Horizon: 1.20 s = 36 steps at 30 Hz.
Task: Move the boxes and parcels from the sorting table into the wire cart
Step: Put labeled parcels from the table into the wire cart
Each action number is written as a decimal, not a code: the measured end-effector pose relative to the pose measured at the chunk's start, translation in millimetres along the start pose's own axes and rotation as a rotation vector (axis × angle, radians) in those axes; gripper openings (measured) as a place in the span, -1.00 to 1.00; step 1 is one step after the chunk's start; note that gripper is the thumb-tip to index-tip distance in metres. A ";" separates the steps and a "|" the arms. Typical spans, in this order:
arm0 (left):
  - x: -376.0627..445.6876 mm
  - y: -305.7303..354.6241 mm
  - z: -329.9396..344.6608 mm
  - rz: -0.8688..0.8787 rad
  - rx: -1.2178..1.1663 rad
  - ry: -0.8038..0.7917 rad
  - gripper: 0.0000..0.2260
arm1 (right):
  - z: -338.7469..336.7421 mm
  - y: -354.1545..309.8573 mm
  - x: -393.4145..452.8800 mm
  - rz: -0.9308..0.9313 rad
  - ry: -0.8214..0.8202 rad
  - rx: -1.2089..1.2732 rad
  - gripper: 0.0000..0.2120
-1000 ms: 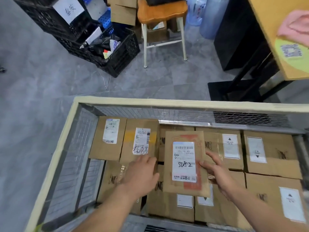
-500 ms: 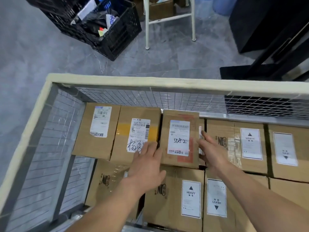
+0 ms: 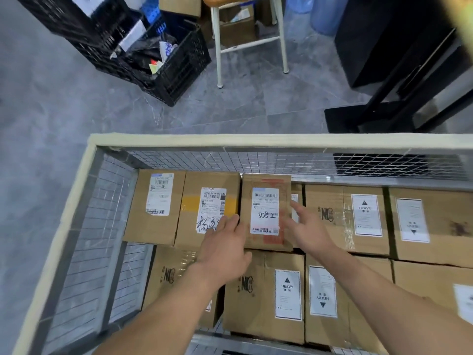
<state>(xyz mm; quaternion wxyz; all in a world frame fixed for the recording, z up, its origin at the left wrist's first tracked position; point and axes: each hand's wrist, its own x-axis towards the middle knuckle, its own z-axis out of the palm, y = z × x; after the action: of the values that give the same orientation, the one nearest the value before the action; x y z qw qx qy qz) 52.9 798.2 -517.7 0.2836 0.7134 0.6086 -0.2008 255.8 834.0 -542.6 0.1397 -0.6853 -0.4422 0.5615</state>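
A flat brown parcel with a white label marked 5082 lies in the wire cart, on top of the cardboard boxes against the far mesh wall. My left hand is at its left edge, fingers straight, over the neighbouring box with a yellow stripe. Straight-fingered too, my right hand is at the parcel's right edge. Neither hand grips it. Several brown boxes with HEAVY labels fill the cart floor.
Beyond the cart on the grey floor stand black plastic crates with rubbish, a white-legged stool with boxes behind it, and a black table frame at the right. A gap shows in the cart's near left corner.
The 5082 parcel went from being held above the boxes to lying flat by the far wall. Both hands have let go and drawn slightly apart from it.
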 end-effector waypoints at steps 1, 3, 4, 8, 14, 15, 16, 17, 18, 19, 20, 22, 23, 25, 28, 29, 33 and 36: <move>-5.2 4.7 -9.4 0.008 0.008 0.018 -0.44 | -5.3 -7.8 -11.1 -0.024 -0.003 -0.082 -0.47; -16.2 15.6 -29.7 0.021 0.030 0.052 -0.47 | -17.4 -22.7 -31.8 -0.082 -0.012 -0.237 -0.44; -22.0 21.8 -40.5 0.024 0.047 0.068 -0.48 | -24.0 -30.8 -42.2 -0.114 -0.009 -0.284 -0.45; -47.4 50.1 -83.9 0.041 0.102 0.126 -0.51 | -55.7 -64.5 -85.8 -0.212 0.023 -0.443 -0.58; -89.8 103.5 -157.0 0.080 0.115 0.244 -0.54 | -118.2 -114.4 -160.1 -0.243 0.123 -0.563 -0.58; -97.3 114.3 -169.4 0.090 0.110 0.269 -0.56 | -129.1 -119.8 -170.4 -0.241 0.150 -0.573 -0.59; -104.6 125.1 -180.9 0.103 0.112 0.292 -0.58 | -140.0 -123.8 -180.4 -0.245 0.178 -0.592 -0.59; -111.3 135.6 -191.9 0.120 0.119 0.314 -0.60 | -151.0 -127.9 -190.0 -0.250 0.206 -0.614 -0.58; -117.7 145.5 -202.1 0.135 0.125 0.331 -0.61 | -162.1 -131.6 -199.9 -0.255 0.234 -0.632 -0.57; -124.2 155.8 -212.2 0.150 0.126 0.345 -0.60 | -173.1 -136.1 -210.8 -0.255 0.262 -0.636 -0.55; -130.6 165.9 -222.2 0.167 0.124 0.361 -0.59 | -183.8 -140.4 -222.0 -0.257 0.292 -0.632 -0.55; -143.9 185.4 -241.2 0.218 0.131 0.408 -0.56 | -202.5 -145.8 -244.1 -0.270 0.366 -0.612 -0.58; -150.8 195.1 -249.9 0.252 0.138 0.434 -0.55 | -210.2 -147.2 -254.7 -0.268 0.408 -0.606 -0.59; -163.6 214.3 -264.3 0.325 0.140 0.471 -0.54 | -224.2 -147.0 -278.9 -0.240 0.483 -0.597 -0.59; -183.2 242.2 -276.8 0.439 0.149 0.499 -0.53 | -239.8 -140.8 -321.4 -0.196 0.597 -0.574 -0.59; -191.2 251.3 -279.3 0.482 0.156 0.508 -0.52 | -243.8 -137.6 -336.8 -0.181 0.641 -0.565 -0.59; -226.8 282.3 -278.0 0.649 0.193 0.541 -0.54 | -249.5 -120.9 -403.8 -0.064 0.813 -0.544 -0.51; -255.4 301.4 -269.4 0.776 0.219 0.544 -0.55 | -242.4 -105.9 -455.9 0.021 0.906 -0.536 -0.54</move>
<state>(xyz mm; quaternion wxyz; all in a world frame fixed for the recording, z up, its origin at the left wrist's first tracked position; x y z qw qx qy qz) 287.5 750.7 -103.7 0.0912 0.9400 0.3247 0.0506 434.6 620.6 -95.1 0.1310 -0.8756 -0.4585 0.0772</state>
